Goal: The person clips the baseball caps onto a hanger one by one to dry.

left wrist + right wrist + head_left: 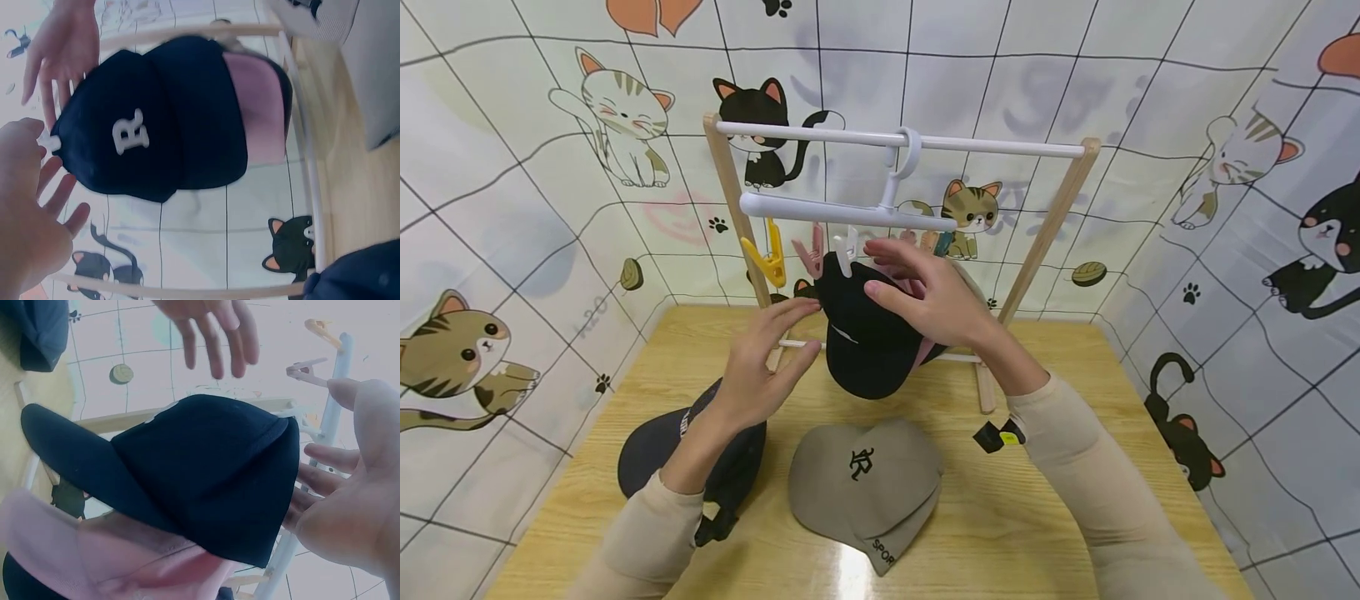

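A dark cap (861, 317) with a white letter R, plain in the left wrist view, hangs by a white clip (846, 250) from a pale hanger (835, 210). Behind it a pink cap (259, 106) shows in part. My left hand (760, 367) is raised at the dark cap's left side, fingers extended and holding nothing. On the other side, my right hand (936, 292) spreads its fingers beside the cap's top; in the right wrist view its fingertips lie at the back edge of the cap (206, 469). Whether they touch it I cannot tell.
The hanger hooks over the white rail (1000, 146) of a wood-legged rack. A yellow clip (769, 258) and a pink clip (810, 252) are on its left part. A beige cap (868, 475) and a navy cap (655, 450) lie on the wooden table (1000, 517).
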Demonstrator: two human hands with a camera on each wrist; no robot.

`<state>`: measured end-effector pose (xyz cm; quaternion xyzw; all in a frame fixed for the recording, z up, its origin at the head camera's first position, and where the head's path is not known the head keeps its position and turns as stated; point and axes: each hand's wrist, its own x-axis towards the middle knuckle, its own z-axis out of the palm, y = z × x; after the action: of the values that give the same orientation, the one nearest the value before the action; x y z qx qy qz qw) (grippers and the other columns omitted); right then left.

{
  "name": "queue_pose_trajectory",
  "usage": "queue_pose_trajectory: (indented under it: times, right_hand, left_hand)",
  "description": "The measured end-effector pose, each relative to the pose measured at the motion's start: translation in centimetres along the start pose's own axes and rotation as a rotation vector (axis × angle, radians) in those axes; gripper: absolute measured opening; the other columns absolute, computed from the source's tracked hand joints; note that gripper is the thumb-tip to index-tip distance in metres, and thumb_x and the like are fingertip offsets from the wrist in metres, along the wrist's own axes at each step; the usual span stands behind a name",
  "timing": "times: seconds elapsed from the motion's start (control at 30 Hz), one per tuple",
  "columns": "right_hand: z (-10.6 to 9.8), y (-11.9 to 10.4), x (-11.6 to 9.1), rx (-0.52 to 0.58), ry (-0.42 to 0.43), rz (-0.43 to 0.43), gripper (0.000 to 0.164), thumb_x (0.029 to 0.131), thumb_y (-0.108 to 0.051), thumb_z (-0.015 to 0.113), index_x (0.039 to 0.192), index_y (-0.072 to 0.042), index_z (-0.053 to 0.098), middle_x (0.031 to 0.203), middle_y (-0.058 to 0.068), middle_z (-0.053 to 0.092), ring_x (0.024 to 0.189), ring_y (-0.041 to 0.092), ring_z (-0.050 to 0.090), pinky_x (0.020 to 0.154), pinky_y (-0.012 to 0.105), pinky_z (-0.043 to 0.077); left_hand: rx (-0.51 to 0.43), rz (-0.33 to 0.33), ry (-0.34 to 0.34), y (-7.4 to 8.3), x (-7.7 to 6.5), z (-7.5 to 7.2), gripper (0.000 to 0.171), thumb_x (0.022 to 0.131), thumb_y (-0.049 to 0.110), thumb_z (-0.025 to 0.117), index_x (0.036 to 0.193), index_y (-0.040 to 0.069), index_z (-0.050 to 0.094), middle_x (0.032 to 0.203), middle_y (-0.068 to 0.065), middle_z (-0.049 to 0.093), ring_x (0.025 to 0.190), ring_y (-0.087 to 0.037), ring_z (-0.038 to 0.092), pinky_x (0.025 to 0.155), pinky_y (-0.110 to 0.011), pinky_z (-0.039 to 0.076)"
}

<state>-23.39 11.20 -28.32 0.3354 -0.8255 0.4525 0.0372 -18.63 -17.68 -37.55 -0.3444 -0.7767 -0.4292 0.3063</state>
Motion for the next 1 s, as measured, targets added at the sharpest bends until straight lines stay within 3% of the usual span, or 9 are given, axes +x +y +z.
queue_pose_trajectory:
  times: [0.1, 0.2, 0.33, 0.5, 0.63, 0.77, 1.0]
  right_hand:
    - [-0.1, 0.4, -0.7, -0.040, 0.019, 0.000, 0.062, 0.110, -0.044, 0.070, 0.167, -0.024, 0.055, 0.164, 0.006, 0.066, 0.144, 0.025, 0.069, 0.122, 0.058, 0.056]
    - [-0.2, 0.8, -1.3, -0.056, 0.032, -0.023, 0.063, 0.109, -0.040, 0.069, 0.167, -0.020, 0.055, 0.164, 0.011, 0.065, 0.146, 0.031, 0.067, 0.124, 0.061, 0.054]
    - [-0.3, 1.1, -2.0, -0.030, 0.031, -0.064, 0.063, 0.108, -0.030, 0.068, 0.167, -0.013, 0.054, 0.169, 0.013, 0.060, 0.151, 0.039, 0.062, 0.125, 0.066, 0.050]
    - [-0.5, 1.5, -2.5, -0.027, 0.027, -0.105, 0.063, 0.108, -0.025, 0.068, 0.168, -0.013, 0.053, 0.171, 0.011, 0.058, 0.157, 0.039, 0.057, 0.128, 0.064, 0.048]
    - [-0.8, 1.8, -3.2, -0.084, 0.040, -0.092, 0.065, 0.108, -0.030, 0.068, 0.168, -0.012, 0.053, 0.172, 0.012, 0.057, 0.157, 0.038, 0.057, 0.129, 0.065, 0.046]
    - [-1.0, 1.9, -4.0, -0.142, 0.045, -0.054, 0.067, 0.108, -0.038, 0.067, 0.168, -0.011, 0.053, 0.172, 0.009, 0.057, 0.153, 0.041, 0.060, 0.126, 0.067, 0.046]
    - [-1.5, 2.3, -5.4, -0.158, 0.040, -0.042, 0.070, 0.110, -0.042, 0.067, 0.172, -0.017, 0.048, 0.178, 0.004, 0.051, 0.164, 0.031, 0.050, 0.131, 0.065, 0.040]
  left_hand:
    - [-0.018, 0.060, -0.010, 0.9, -0.4, 0.7, 0.044, 0.098, 0.004, 0.081, 0.141, -0.001, 0.074, 0.143, -0.020, 0.074, 0.137, -0.035, 0.069, 0.127, -0.023, 0.045]
    - [-0.045, 0.099, -0.058, 1.7, -0.8, 1.4, 0.037, 0.109, 0.019, 0.076, 0.141, 0.000, 0.074, 0.143, -0.019, 0.074, 0.135, -0.033, 0.070, 0.126, -0.022, 0.047]
    - [-0.075, 0.142, -0.140, 2.6, -1.1, 2.5, 0.042, 0.117, 0.035, 0.065, 0.142, 0.002, 0.073, 0.144, -0.018, 0.073, 0.135, -0.031, 0.071, 0.125, -0.020, 0.048]
    - [-0.088, 0.212, -0.229, 3.3, -1.5, 4.2, 0.037, 0.116, 0.031, 0.066, 0.139, 0.003, 0.074, 0.141, -0.015, 0.074, 0.132, -0.028, 0.071, 0.119, -0.030, 0.055]
    - [-0.096, 0.251, -0.333, 3.6, -2.1, 5.7, 0.031, 0.113, 0.023, 0.072, 0.140, 0.006, 0.074, 0.141, -0.013, 0.074, 0.132, -0.025, 0.070, 0.111, -0.039, 0.061]
    - [-0.083, 0.242, -0.465, 3.8, -2.7, 7.0, 0.033, 0.111, 0.020, 0.075, 0.142, 0.009, 0.073, 0.142, -0.009, 0.074, 0.132, -0.022, 0.070, 0.111, -0.039, 0.061]
    - [-0.029, 0.175, -0.693, 3.9, -3.0, 9.3, 0.033, 0.113, 0.029, 0.072, 0.142, 0.012, 0.075, 0.147, -0.004, 0.073, 0.140, -0.021, 0.069, 0.120, -0.040, 0.056]
